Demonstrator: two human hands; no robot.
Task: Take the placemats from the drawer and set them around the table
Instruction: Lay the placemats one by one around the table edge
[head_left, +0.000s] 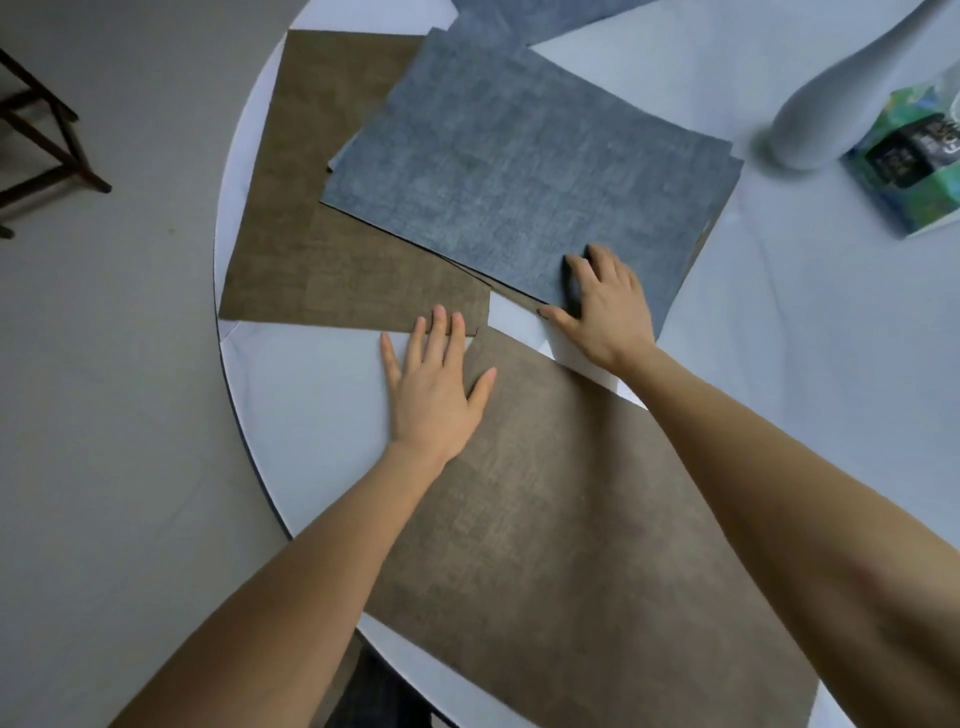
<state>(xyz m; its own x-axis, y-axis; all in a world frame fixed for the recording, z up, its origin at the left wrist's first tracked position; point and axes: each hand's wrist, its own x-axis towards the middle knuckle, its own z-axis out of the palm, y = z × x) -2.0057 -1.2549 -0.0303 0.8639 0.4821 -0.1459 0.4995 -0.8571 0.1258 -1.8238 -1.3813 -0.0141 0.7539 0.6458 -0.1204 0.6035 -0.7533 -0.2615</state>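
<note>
Placemats lie spread over a round white table (291, 395) that fills most of the frame. Largest is a brown placemat (561, 519) in the lower middle, lying flat and angled, its far corner near the hands. Above it, in the upper middle, sits a stack of blue placemats (519, 166), slightly fanned so the edges of lower sheets show at the right and left. That stack overlaps a second brown placemat (311, 208) at the upper left, which reaches close to the table's edge. Another blue placemat (519, 21) is cut off by the top of the frame.

At the upper right stand a pale vase (831, 109), blurred, and just beside it a green tissue pack (914, 166). Dark wooden furniture legs (41, 135) show on the grey floor at the far left.

Both forearms reach in from below. The left hand (434, 384) is flat with fingers spread, its fingertips on the upper-left brown placemat's near edge and its palm partly on the big brown one. The right hand (602, 306) presses down on the near corner of the blue stack, fingers slightly bent; whether it pinches a sheet cannot be told.
</note>
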